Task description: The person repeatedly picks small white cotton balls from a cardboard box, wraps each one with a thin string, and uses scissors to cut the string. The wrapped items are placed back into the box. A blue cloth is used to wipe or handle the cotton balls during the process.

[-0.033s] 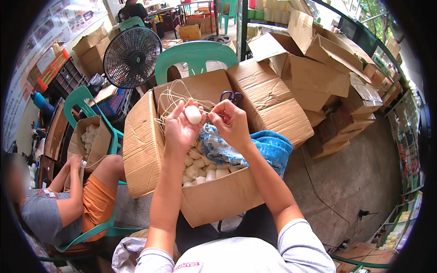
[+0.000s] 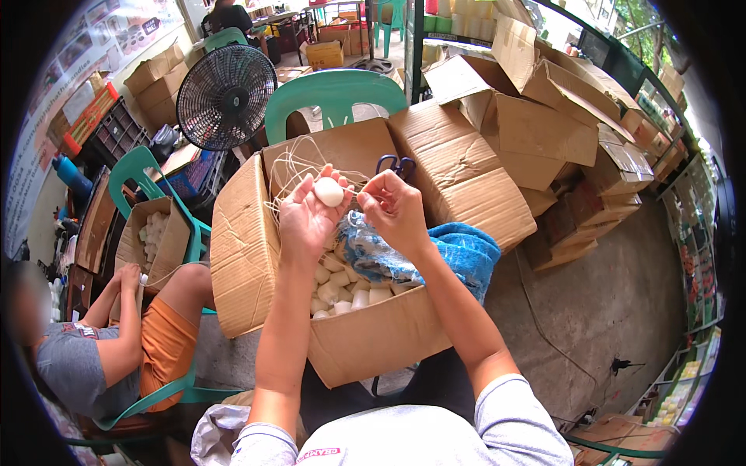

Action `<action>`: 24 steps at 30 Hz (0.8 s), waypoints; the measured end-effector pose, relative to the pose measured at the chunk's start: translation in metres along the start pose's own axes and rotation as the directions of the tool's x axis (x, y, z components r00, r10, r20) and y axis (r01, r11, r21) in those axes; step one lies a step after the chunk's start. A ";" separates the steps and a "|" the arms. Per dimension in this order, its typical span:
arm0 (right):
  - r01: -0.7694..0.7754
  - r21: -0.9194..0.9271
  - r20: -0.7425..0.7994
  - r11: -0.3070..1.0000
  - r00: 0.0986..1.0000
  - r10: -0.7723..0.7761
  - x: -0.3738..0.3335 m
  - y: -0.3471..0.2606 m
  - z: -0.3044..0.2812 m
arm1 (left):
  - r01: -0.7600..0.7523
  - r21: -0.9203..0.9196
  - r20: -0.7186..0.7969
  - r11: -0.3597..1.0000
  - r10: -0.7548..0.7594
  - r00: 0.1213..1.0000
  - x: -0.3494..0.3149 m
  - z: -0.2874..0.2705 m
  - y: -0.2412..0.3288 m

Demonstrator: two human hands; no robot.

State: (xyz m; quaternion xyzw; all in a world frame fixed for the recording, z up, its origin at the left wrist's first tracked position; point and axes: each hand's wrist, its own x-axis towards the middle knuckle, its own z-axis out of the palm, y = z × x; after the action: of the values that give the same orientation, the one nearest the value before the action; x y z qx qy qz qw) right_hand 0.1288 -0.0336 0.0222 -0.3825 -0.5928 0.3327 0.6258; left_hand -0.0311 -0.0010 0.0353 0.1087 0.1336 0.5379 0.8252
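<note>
Upper garment: one pale grey-white shirt, soft cloth, lightly creased. Marking: one small red rectangular patch with light lettering, set on the shirt front. Left sleeve: pale, short, near the patch on its left. Right sleeve: same colour, short, with a hem at its edge; well to the right of the patch. Forearms: bare. Lower garment: dark, near-black legwear, beyond the patch; cut partly hidden.
</note>
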 end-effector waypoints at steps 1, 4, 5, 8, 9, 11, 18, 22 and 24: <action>-0.013 0.020 0.013 1.000 1.000 0.013 -0.001 -0.004 0.002 | 0.009 0.011 0.036 1.000 -0.009 0.999 0.002 -0.004 0.001; -0.008 -0.018 0.031 1.000 0.999 0.008 0.000 -0.009 0.004 | 0.018 0.039 0.147 0.999 -0.023 0.989 0.008 -0.015 0.001; 0.002 -0.048 0.032 0.999 0.999 0.000 0.001 -0.009 0.003 | 0.007 0.044 0.148 0.999 -0.013 0.989 0.008 -0.015 0.000; 0.013 -0.082 0.048 0.997 0.999 -0.009 0.001 -0.007 0.003 | -0.008 0.053 0.149 0.999 0.000 0.989 0.008 -0.015 -0.001; 0.002 -0.072 0.038 0.997 0.999 0.000 0.001 -0.006 0.003 | -0.001 0.052 0.146 0.999 -0.006 0.989 0.009 -0.017 -0.001; -0.014 -0.047 0.020 0.999 1.000 0.015 0.001 -0.004 0.004 | -0.007 0.081 0.143 0.997 -0.004 0.990 0.010 -0.017 -0.001; -0.036 -0.082 0.000 0.996 0.999 0.037 0.003 -0.002 0.005 | -0.040 0.147 0.124 0.988 0.022 0.992 0.009 -0.010 -0.005; -0.042 -0.066 -0.011 0.997 0.999 0.041 0.004 0.000 0.007 | -0.066 0.180 0.121 0.981 0.045 0.992 0.009 -0.009 -0.005; -0.037 -0.075 -0.012 0.996 0.999 0.036 0.003 -0.001 0.007 | -0.082 0.204 0.125 0.976 0.057 0.991 0.010 -0.009 -0.007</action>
State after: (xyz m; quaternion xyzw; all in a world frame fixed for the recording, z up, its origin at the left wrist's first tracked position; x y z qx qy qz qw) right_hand 0.1220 -0.0305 0.0246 -0.4185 -0.5945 0.3193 0.6079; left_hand -0.0243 0.0055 0.0239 0.2309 0.1363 0.5420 0.7965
